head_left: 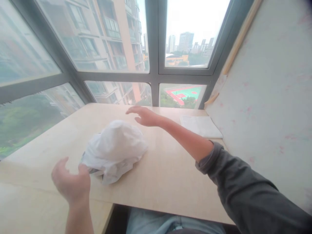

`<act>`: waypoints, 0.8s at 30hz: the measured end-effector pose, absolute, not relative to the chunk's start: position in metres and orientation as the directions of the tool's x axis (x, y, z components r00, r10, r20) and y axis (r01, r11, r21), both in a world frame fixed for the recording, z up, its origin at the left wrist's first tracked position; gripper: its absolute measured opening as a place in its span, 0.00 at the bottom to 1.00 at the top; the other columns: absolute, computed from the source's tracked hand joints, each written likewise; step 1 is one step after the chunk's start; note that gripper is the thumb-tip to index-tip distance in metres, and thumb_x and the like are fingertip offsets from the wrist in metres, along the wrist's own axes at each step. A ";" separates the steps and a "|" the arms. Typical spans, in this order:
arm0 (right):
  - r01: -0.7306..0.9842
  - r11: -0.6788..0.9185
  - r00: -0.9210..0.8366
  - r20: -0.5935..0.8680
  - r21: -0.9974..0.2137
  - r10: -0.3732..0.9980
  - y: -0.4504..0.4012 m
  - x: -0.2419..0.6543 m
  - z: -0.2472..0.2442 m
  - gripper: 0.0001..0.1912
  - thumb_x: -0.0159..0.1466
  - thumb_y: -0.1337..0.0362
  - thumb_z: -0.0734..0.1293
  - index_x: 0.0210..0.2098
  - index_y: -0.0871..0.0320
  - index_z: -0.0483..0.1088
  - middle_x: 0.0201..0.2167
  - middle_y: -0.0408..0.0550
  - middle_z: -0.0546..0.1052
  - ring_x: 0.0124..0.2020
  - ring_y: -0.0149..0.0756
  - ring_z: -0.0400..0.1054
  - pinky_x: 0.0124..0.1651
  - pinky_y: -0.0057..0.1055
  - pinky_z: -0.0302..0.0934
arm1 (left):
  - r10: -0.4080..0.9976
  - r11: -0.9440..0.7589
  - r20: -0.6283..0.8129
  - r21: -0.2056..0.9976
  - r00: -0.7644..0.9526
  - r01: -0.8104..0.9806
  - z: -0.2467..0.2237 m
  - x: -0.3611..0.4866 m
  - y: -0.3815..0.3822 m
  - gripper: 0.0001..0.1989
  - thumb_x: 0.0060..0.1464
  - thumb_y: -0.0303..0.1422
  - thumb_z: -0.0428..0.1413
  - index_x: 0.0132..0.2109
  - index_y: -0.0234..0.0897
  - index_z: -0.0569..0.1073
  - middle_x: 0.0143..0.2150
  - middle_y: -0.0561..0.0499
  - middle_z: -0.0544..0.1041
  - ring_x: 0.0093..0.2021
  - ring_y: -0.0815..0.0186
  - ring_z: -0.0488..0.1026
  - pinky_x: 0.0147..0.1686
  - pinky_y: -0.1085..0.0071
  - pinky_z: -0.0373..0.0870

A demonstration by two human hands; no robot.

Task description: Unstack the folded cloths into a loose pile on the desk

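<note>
A crumpled white cloth or bag (117, 146) lies heaped on the pale wooden tabletop (165, 172); I cannot tell which it is. Dark edges peek out from under its left side, and what is beneath is hidden. At the heap's lower left is my left hand (71, 180), its fingers and thumb apart in a curve with nothing in them. Beyond the upper right of the heap my right hand (146, 116) hovers, fingers stretched to the left and thumb apart, holding nothing. The left thumb appears close to the heap's edge; whether it touches is unclear.
A flat white folded sheet or cloth (201, 126) lies at the back right of the tabletop, near the patterned wall (263, 107). Grey window frames (153, 48) border the far and left edges. My legs in jeans (156, 222) are below the front edge.
</note>
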State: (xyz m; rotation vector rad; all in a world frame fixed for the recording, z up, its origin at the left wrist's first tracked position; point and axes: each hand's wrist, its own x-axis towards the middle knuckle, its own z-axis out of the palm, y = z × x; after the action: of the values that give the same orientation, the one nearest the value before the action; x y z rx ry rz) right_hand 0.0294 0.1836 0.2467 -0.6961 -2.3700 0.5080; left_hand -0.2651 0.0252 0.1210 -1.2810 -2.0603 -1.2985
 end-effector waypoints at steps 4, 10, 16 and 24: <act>0.759 0.354 -0.366 0.090 -0.547 0.926 0.187 0.126 0.146 0.24 0.63 0.77 0.58 0.54 0.55 0.72 0.58 0.46 0.73 0.57 0.31 0.67 0.62 0.31 0.59 | 0.502 -0.096 0.777 0.487 -0.380 0.868 0.108 -0.203 -0.004 0.16 0.55 0.32 0.54 0.50 0.37 0.75 0.50 0.44 0.78 0.48 0.56 0.76 0.47 0.59 0.75; 0.931 -0.055 0.051 -0.019 -0.361 0.998 0.172 0.289 0.070 0.28 0.62 0.79 0.55 0.59 0.66 0.68 0.61 0.61 0.70 0.63 0.41 0.62 0.67 0.39 0.52 | 0.922 -0.363 0.374 0.735 0.104 0.573 0.046 -0.101 -0.002 0.11 0.60 0.34 0.50 0.42 0.40 0.77 0.38 0.48 0.81 0.36 0.65 0.78 0.37 0.71 0.74; 0.969 -0.124 0.116 -0.050 -0.214 0.992 0.168 0.360 0.035 0.28 0.63 0.76 0.58 0.63 0.65 0.64 0.66 0.60 0.64 0.66 0.42 0.57 0.67 0.37 0.51 | 0.942 -0.260 0.024 0.682 0.334 0.683 0.021 -0.034 0.049 0.14 0.61 0.32 0.48 0.48 0.38 0.76 0.41 0.47 0.81 0.38 0.65 0.77 0.40 0.71 0.69; 0.992 -0.086 0.084 -0.026 -0.097 0.996 0.208 0.372 0.019 0.33 0.63 0.78 0.59 0.68 0.62 0.56 0.69 0.60 0.58 0.70 0.45 0.49 0.66 0.40 0.52 | 0.974 -0.192 -0.012 0.483 0.225 0.854 0.019 -0.011 0.056 0.13 0.65 0.37 0.45 0.39 0.40 0.73 0.36 0.50 0.79 0.35 0.64 0.75 0.33 0.71 0.56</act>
State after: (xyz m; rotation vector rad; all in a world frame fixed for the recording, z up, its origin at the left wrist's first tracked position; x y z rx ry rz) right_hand 0.3717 0.2076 0.0195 -2.2730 -2.0861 0.1305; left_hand -0.0106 0.0561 0.0194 -2.7363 -2.1824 -0.5445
